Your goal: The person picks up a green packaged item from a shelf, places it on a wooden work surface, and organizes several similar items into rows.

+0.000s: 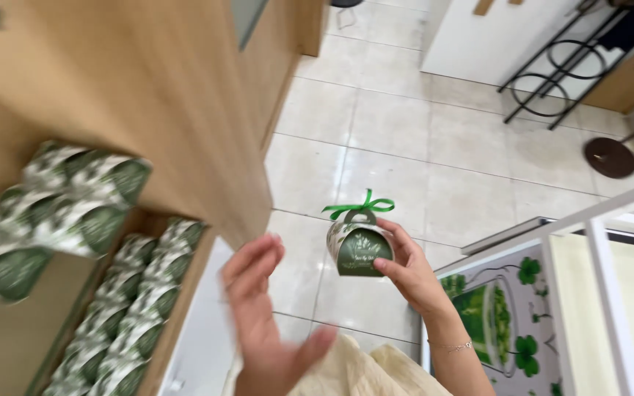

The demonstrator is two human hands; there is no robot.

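Observation:
My right hand [409, 271] holds a small green and white gift box [356, 246] with a green ribbon bow on top, lifted above the tiled floor. My left hand [262, 315] is open and empty, blurred, just left of the box and close to the edge of a wooden shelf unit [185, 117]. A thin bracelet sits on my right wrist. On the shelves at the left lie several matching green and white boxes [141, 308], in rows on the lower shelf and in a group on the upper shelf [60, 205].
A white frame rack [596, 220] stands at the right over a board printed with green clover and a jar [500, 315]. A black metal stool frame [559, 66] and a round dark base [610, 157] stand on the pale tile floor [405, 147] at the far right.

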